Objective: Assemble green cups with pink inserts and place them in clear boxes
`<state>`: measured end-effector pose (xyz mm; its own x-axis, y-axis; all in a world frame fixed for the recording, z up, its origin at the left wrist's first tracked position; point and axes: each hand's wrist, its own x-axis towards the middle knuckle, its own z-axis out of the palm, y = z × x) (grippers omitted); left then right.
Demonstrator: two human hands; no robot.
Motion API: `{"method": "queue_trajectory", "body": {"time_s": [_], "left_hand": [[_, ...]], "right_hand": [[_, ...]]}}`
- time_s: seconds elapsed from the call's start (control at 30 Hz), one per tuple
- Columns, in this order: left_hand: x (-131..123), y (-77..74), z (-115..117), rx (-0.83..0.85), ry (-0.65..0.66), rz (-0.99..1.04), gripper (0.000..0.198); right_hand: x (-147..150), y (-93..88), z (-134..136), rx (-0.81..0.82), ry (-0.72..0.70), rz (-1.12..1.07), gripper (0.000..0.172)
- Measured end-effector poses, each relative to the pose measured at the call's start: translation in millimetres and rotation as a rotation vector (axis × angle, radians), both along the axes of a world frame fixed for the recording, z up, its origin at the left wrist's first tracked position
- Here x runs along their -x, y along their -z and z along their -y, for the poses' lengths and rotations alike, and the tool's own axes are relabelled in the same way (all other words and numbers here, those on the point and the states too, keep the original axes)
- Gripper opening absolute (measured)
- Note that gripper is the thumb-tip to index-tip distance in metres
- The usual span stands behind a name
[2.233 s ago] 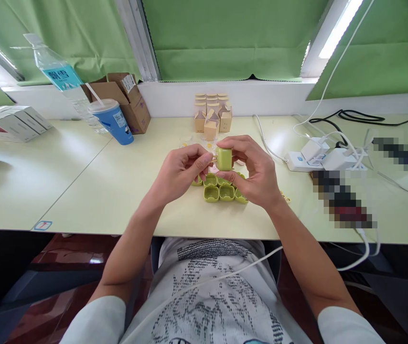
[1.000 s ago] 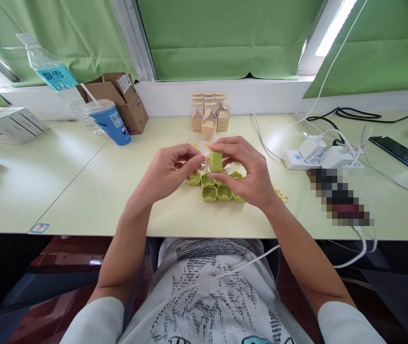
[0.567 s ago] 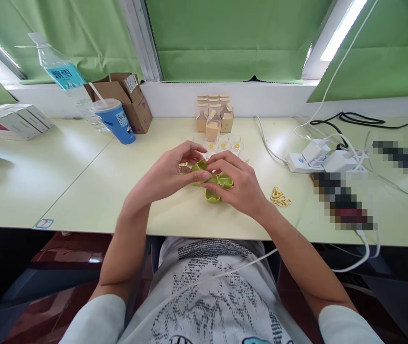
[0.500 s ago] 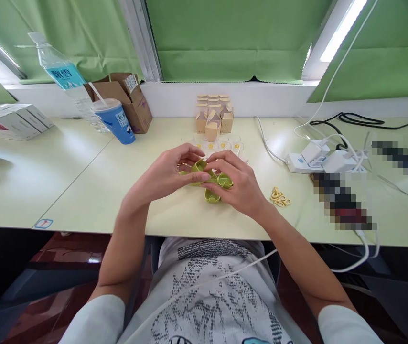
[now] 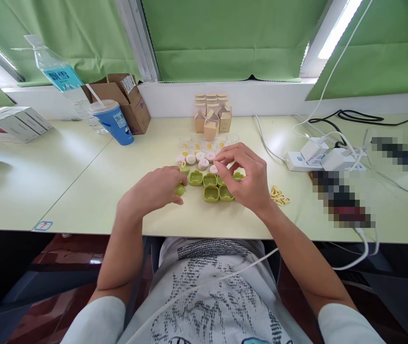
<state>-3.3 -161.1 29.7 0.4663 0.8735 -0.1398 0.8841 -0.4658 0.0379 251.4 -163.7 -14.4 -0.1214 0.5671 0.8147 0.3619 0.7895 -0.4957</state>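
My left hand [image 5: 155, 189] is curled low over the table, its fingers around a small green piece [image 5: 180, 189] that they partly hide. Just beyond the fingertips lies another green piece [image 5: 184, 170] with a pale yellow ring [image 5: 183, 164] by it. My right hand [image 5: 245, 174] hovers over a cluster of open green cups [image 5: 210, 180], thumb and forefinger close together. Any small thing between them cannot be made out. Beside those fingertips are several pale pink round pieces [image 5: 203, 164]. The right hand covers part of the cups.
Clear cases with yellow marks [image 5: 197, 143] stand behind the pink pieces, then small cardboard boxes [image 5: 211, 125]. Yellow rings [image 5: 279, 195] lie in a heap at right, near a power strip [image 5: 297, 161] with cables. A blue cup [image 5: 120, 126] and water bottle [image 5: 60, 76] stand back left.
My hands have moved apart. The left went left and down with a green piece; the right shifted slightly right. The green cups and pink pieces between them are now uncovered.
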Motion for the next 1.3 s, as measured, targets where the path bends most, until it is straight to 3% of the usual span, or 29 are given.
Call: {"method": "queue_trajectory", "body": {"time_s": [0.23, 0.53, 0.7, 0.9, 0.97, 1.07, 1.2, 1.3], "left_hand": [[-31, -4.2, 7, 0.041, -0.133, -0.223, 0.040], [-38, 7.0, 6, 0.038, -0.001, -0.241, 0.038], [-36, 4.1, 8, -0.015, 0.006, -0.240, 0.041], [-32, 0.5, 8, -0.007, -0.011, -0.276, 0.030], [-31, 1.9, 7, -0.023, -0.011, -0.281, 0.032], [-31, 4.1, 6, -0.037, 0.000, -0.283, 0.038], [-28, 2.2, 5, -0.010, -0.007, -0.255, 0.034], [-27, -0.3, 2, -0.015, 0.006, -0.124, 0.031]], "right_hand": [[1, 4.7, -2, 0.003, -0.055, 0.074, 0.013], [1, 3.6, -3, 0.010, -0.053, 0.090, 0.014], [0, 3.2, -2, 0.016, -0.043, 0.092, 0.015], [-24, -17.3, 4, 0.016, 0.099, 0.120, 0.014], [-42, -27.5, 6, 0.096, 0.178, 0.200, 0.012], [-73, -37.1, 3, 0.394, 0.297, 0.542, 0.015], [-106, -35.8, -9, 0.790, 0.419, 1.027, 0.016], [-116, -32.9, -16, 0.902, 0.533, 1.149, 0.016]]}}
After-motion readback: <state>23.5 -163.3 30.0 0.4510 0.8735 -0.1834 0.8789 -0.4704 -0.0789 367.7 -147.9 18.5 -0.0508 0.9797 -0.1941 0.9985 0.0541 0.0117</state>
